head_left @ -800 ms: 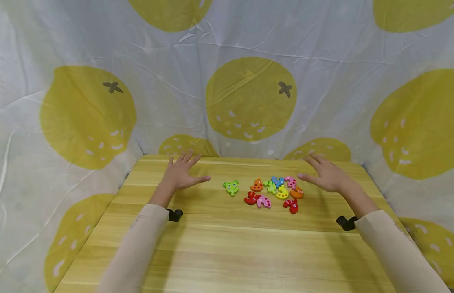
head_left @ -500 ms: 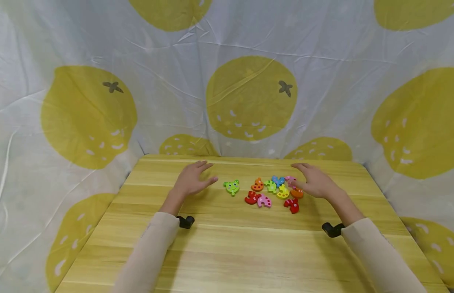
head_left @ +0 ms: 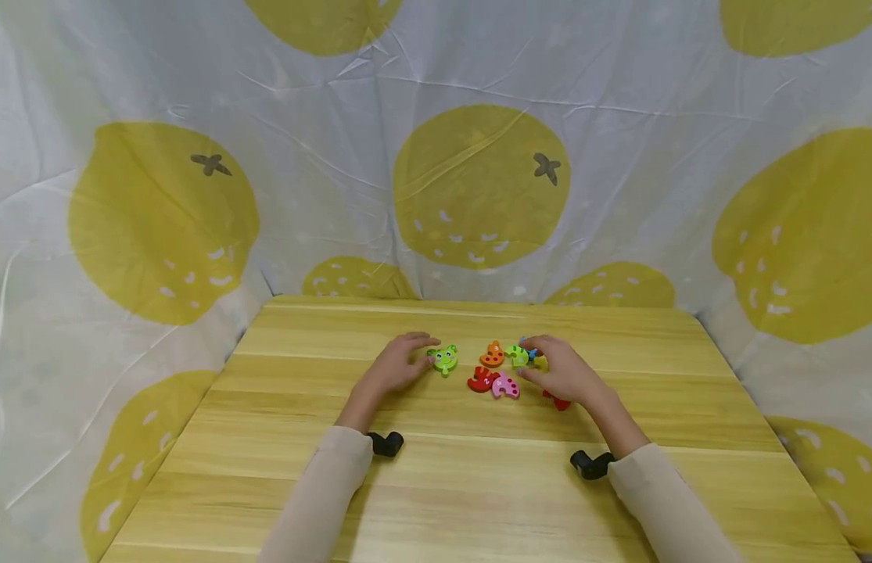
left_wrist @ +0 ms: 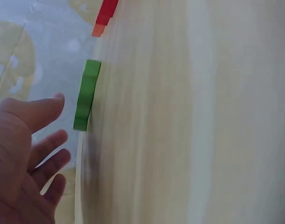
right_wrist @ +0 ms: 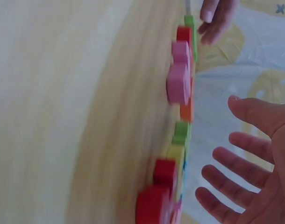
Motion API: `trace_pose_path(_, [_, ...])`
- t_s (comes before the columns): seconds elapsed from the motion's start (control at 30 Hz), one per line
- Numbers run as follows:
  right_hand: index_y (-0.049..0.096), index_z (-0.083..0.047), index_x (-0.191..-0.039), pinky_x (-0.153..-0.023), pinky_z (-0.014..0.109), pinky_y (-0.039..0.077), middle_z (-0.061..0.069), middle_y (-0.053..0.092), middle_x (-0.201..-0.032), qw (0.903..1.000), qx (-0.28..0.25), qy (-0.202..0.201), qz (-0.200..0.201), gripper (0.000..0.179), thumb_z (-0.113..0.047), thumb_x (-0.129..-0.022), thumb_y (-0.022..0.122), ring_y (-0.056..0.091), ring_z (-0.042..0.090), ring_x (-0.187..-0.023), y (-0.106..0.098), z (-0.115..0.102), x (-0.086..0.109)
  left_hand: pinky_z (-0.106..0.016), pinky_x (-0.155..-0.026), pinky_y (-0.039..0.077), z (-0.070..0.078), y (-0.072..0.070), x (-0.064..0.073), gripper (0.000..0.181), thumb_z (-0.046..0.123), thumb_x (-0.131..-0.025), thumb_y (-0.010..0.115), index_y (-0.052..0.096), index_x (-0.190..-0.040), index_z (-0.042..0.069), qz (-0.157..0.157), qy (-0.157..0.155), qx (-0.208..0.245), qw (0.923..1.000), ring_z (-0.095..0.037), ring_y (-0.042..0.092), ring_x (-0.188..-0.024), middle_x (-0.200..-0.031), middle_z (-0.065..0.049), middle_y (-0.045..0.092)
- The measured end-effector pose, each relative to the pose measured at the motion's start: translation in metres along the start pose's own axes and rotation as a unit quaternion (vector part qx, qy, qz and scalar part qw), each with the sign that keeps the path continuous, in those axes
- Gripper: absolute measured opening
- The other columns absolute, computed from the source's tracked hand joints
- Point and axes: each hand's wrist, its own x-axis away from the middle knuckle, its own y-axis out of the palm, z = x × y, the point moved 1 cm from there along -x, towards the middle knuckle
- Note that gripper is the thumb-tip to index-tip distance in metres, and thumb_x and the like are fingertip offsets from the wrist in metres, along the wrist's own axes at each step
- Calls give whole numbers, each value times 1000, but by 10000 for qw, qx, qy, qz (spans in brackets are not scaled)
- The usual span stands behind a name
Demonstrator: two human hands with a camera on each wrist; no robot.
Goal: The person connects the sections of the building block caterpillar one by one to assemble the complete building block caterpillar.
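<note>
My left hand (head_left: 399,366) is just left of a green puzzle piece with a smiling face and antennae (head_left: 445,360). Its fingers reach toward the piece, and the left wrist view shows a gap between thumb and the green edge (left_wrist: 87,95). Over the right part of the piece cluster hovers my right hand (head_left: 564,372), fingers spread and holding nothing. Below and beside it lie a light green piece (head_left: 517,356), a yellow piece (head_left: 540,363) and a red piece (head_left: 561,404), partly covered. The pink and orange pieces farther right are hidden behind this hand.
Between the hands lie an orange spotted piece (head_left: 491,355), a red piece (head_left: 482,381) and a pink spotted piece (head_left: 506,385). All rest on a wooden table (head_left: 450,493). A lemon-print cloth (head_left: 471,70) hangs behind the table's far edge.
Both hands have moved inward and lower, the left toward the green face piece, the right leftward over the cluster. The pieces have stayed in place.
</note>
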Motion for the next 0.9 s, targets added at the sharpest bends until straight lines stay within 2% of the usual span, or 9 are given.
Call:
trace_pose_path(0.13, [65,-2,-132,-96,54,54,15,67,-129,9997,-186,-94,85,46,-27,-95,75,63,37,-114,12,-14,-3,-58,-122,33,-1,8,2,38,20,-106,58,63,-144,16,-221,190,241,9993,-41,42,-147,-158,-18,47])
trace_pose_path(0.23, [67,-2,-129,-98,53,53,15,70,-126,9993,-331,-159,63,42,-26,-95,75,63,37,-116,21,-22,-6,-58,-122,33,-1,12,3,38,19,-106,58,64,-143,14,-206,304,335,9988,-40,43,-146,-158,-18,47])
trace_pose_path(0.4, [69,-7,-127,-99,46,54,8,70,-126,9984,-548,43,-115,39,-23,-93,76,64,29,-110,35,-29,-8,-57,-118,37,-2,16,5,33,21,-104,62,70,-135,15,27,217,363,9991,-38,52,-139,-148,-13,60])
trace_pose_path(0.5, [69,-13,-128,-98,43,53,2,69,-126,9983,-486,265,-195,40,-28,-92,77,62,22,-107,42,-30,-8,-55,-115,40,-4,20,5,28,21,-104,63,73,-130,17,221,149,432,9987,-34,56,-132,-140,-9,66])
trace_pose_path(0.6, [69,-15,-128,-102,44,52,0,69,-126,9987,-380,305,-176,43,-32,-90,79,62,19,-111,48,-31,-9,-53,-113,43,-6,23,6,25,23,-103,64,75,-125,19,426,70,532,9976,-32,59,-127,-133,-6,69])
trace_pose_path(0.73, [70,-13,-127,-107,47,50,3,69,-126,9991,-338,225,-113,48,-35,-87,83,62,23,-117,54,-32,-11,-53,-110,45,-8,25,6,21,24,-102,67,77,-119,20,654,-5,675,9956,-30,61,-123,-129,-4,71])
trace_pose_path(0.9, [68,-9,-131,-109,50,48,8,68,-129,10000,42,69,-34,56,-39,-86,83,60,29,-123,63,-32,-13,-49,-110,47,-9,27,6,18,24,-100,70,80,-113,18,807,-113,792,9935,-28,65,-121,-126,-4,74])
